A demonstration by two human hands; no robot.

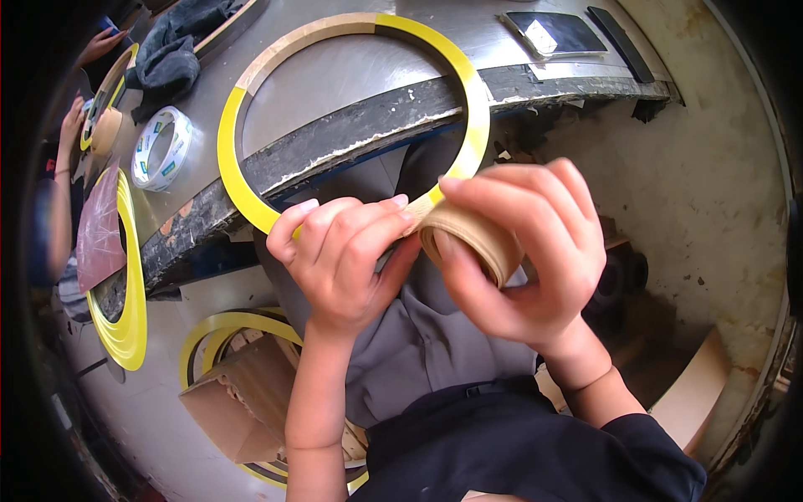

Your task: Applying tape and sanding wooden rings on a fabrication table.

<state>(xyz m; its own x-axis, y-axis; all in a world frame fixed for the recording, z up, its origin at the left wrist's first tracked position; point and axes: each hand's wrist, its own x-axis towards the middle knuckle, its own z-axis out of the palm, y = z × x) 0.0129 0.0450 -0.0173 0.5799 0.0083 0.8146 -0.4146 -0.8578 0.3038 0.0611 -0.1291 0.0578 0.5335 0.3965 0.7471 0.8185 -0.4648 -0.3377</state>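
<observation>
A large thin ring (pixel 478 109), mostly yellow with a tan tape-covered stretch along its far side, rests partly on the metal table and reaches over its edge toward me. My left hand (pixel 343 259) pinches the ring's near rim, its fingers curled over a tan patch there. In my right hand (pixel 539 243) is a roll of tan paper tape (pixel 481 238), the thumb inside its core and the fingers over its outside. The roll sits against the near rim, just right of my left fingertips. Tape appears to run from the roll onto the ring; the exact contact is hidden by my fingers.
On the metal table (pixel 309 96) lie a dark cloth (pixel 171 54), a white tape roll (pixel 142 159), a phone-like device (pixel 569 35) and a black bar (pixel 619 43). Yellow rings (pixel 125 335) hang at left; a cardboard box (pixel 238 406) is below. Another person's hand (pixel 71 125) is far left.
</observation>
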